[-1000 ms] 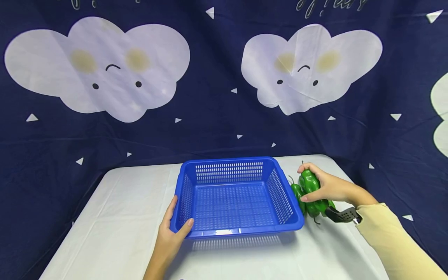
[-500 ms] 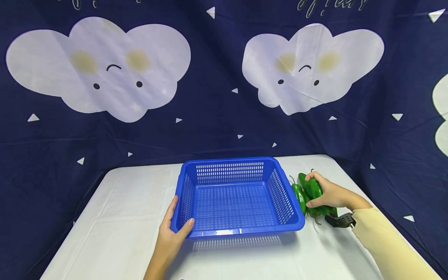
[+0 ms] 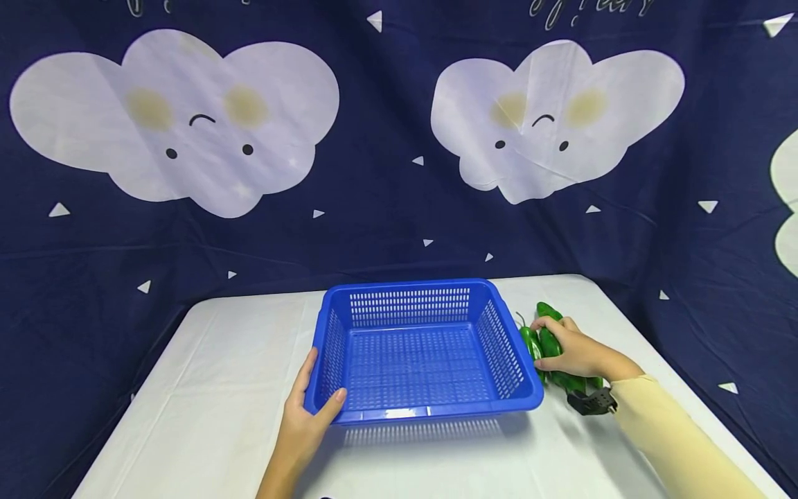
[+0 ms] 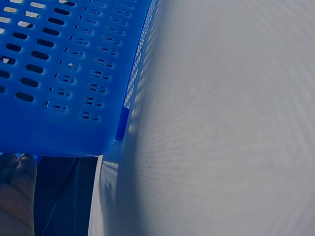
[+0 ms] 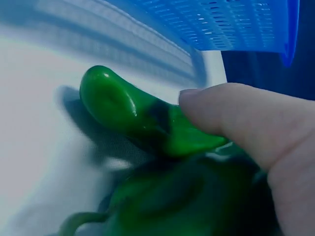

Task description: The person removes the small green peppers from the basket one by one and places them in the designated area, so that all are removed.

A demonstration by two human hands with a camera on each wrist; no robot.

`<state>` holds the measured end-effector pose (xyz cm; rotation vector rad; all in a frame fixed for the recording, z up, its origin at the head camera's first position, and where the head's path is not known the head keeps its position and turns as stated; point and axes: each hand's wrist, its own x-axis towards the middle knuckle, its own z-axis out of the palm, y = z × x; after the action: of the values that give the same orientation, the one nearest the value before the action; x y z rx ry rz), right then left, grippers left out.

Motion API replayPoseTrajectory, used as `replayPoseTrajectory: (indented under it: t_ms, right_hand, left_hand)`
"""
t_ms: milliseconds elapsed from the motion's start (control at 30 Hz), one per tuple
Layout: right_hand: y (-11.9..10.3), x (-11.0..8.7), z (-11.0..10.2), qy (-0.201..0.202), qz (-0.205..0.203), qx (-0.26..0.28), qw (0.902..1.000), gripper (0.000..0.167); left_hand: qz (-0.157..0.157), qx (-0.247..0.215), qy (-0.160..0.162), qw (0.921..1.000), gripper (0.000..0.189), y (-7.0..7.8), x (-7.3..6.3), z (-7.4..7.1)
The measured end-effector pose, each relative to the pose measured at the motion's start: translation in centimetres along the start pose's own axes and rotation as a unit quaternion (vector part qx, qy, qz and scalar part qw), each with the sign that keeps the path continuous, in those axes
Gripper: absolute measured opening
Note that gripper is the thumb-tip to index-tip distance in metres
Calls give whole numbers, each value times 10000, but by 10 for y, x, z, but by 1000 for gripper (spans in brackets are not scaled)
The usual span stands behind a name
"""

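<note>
My left hand holds the near left corner of a blue plastic basket, thumb over the rim and fingers along the outer side. Nothing lies inside the basket. To its right, my right hand grips a green pepper between thumb and fingers, among several other green peppers bunched there. One long pepper lies close by the basket's right side. In the right wrist view, the thumb overlaps a shiny pepper; a darker pepper with a curved stem sits under the hand.
A white cloth covers the table. Behind it hangs a dark blue curtain printed with clouds and small triangles. A black strap is on the right wrist, below the pale yellow sleeve.
My right hand first drew a pepper slightly right and toward me, then shifted back left, close to the basket-side pepper. The left hand and the basket have stayed in place.
</note>
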<state>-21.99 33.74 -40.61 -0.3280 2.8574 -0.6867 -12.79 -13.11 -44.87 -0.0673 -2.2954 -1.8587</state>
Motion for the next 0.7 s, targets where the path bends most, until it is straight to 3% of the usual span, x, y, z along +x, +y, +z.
replayPoseTrajectory:
  t_ms: [333,700]
  right_hand:
    - [-6,0,0,114,18,-168,9998,62]
    - [-17,-2,-6,527,-44,-220,9984,60]
  left_hand:
    - [13,-10,-19,10000,83,0,0,0]
    - [8,-59,-40,10000,85,1,0,-1]
